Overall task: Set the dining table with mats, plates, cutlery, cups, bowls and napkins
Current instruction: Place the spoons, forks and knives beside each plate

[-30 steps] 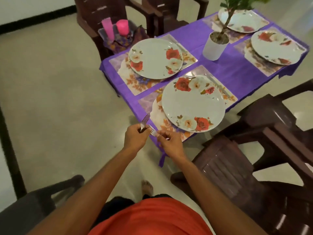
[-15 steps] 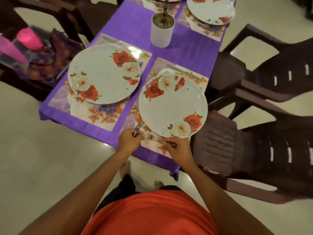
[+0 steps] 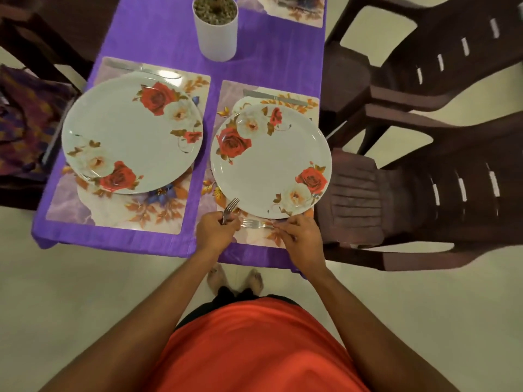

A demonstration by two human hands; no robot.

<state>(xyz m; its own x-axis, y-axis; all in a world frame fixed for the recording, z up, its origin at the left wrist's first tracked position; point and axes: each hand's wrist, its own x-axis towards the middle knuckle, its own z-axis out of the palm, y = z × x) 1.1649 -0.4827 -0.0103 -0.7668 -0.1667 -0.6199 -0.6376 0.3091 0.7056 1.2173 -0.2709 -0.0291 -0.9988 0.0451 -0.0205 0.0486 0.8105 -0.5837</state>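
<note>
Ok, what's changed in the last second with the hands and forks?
Both hands moved forward from beyond the table to over the near mat. The right hand has lowered its fork flat beside the near plate, still pinching it. The left hand still grips the other fork upright. Nothing else shifted.

The person wears a plain orange-red top [image 3: 254, 349] of smooth cloth, broad across the lower middle of the view. Past its far edge shows a dark, near-black lower garment [image 3: 226, 295]; shorts or trousers, it cannot be told. The left arm [image 3: 158, 301] and right arm [image 3: 353, 301] are uncovered as far up as the view shows. Both feet [image 3: 216, 278] are bare.
</note>
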